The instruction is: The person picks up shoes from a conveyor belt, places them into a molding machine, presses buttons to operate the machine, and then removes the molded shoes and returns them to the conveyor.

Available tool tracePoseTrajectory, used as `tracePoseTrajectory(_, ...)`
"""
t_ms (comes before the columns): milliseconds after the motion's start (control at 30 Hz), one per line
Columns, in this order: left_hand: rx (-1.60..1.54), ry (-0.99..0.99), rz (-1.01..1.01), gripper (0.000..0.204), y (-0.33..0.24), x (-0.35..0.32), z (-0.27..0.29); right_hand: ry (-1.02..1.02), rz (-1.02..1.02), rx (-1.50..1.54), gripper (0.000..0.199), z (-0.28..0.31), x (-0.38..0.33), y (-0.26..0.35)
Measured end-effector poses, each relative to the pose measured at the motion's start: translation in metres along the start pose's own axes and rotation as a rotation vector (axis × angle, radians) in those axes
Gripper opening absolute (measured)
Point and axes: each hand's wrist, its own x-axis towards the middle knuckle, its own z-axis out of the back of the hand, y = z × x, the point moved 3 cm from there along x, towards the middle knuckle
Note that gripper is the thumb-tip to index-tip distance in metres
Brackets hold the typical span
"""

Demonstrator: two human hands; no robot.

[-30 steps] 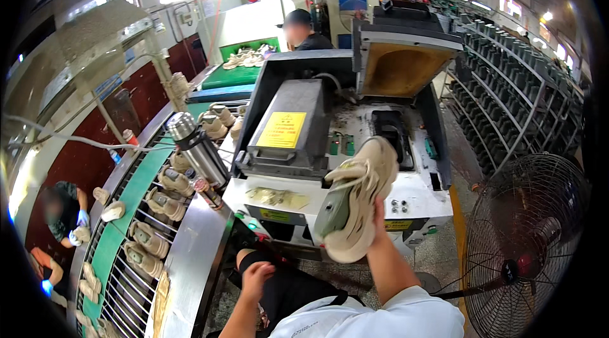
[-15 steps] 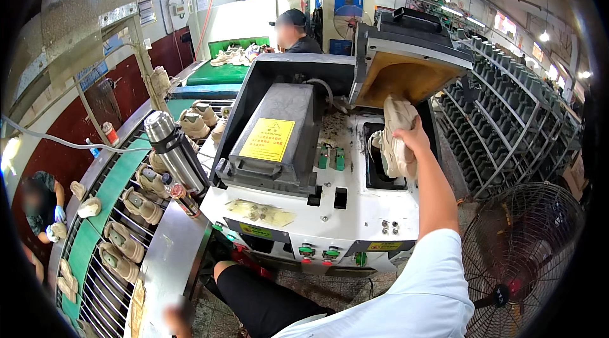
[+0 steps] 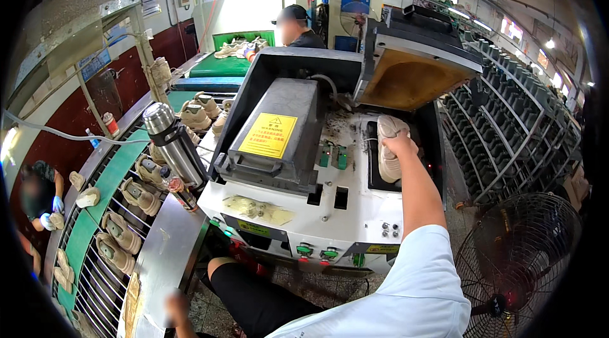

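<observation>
My right hand (image 3: 400, 143) is closed round a beige shoe (image 3: 390, 127), its fingers over the shoe's middle. The shoe rests on the black pad (image 3: 375, 180) in the right bay of a white press machine (image 3: 374, 211). Above and behind it, the bay's hinged lid stands raised, its tan inner lining (image 3: 412, 81) showing. What seems to be my left hand (image 3: 177, 309) is by the edge of the metal side table (image 3: 166, 255); it is blurred and its fingers cannot be made out.
The machine's left bay has a closed grey cover (image 3: 279, 125). Left stand a steel flask (image 3: 171, 141), a bottle (image 3: 179, 192) and a roller conveyor with several beige shoes (image 3: 118, 233). A floor fan (image 3: 507, 268) and a shoe-last rack (image 3: 501, 122) stand right. Co-workers (image 3: 304, 33) are beyond.
My right hand has lowered the shoe from a tilted position over the bay onto the black pad. The view has shifted slightly.
</observation>
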Motion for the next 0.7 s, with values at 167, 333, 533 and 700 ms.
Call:
tracePoseTrajectory(167, -0.039, 0.581, -0.084, 0.012, -0.162, -0.141, -0.200, -0.481, 0.363, -0.088, 0.058, -0.019, -0.034, -0.061)
tracePoseTrajectory(333, 0.311, 1.230, -0.467, 0.023, -0.198, -0.262, -0.318, -0.830, 0.797, 0.441, 0.014, -0.042, -0.197, -0.147)
tracePoseTrajectory(533, 0.357, 1.553, -0.649, 0.029, -0.219, -0.344, -0.401, -0.676, -0.716, 1.740, 0.031, -0.150, -0.250, -0.295)
tracePoseTrajectory(700, 0.422, 1.400, -0.491, 0.029, -0.225, -0.332, -0.394, -0.373, -0.762, 1.720, 0.041, -0.140, -0.253, -0.318)
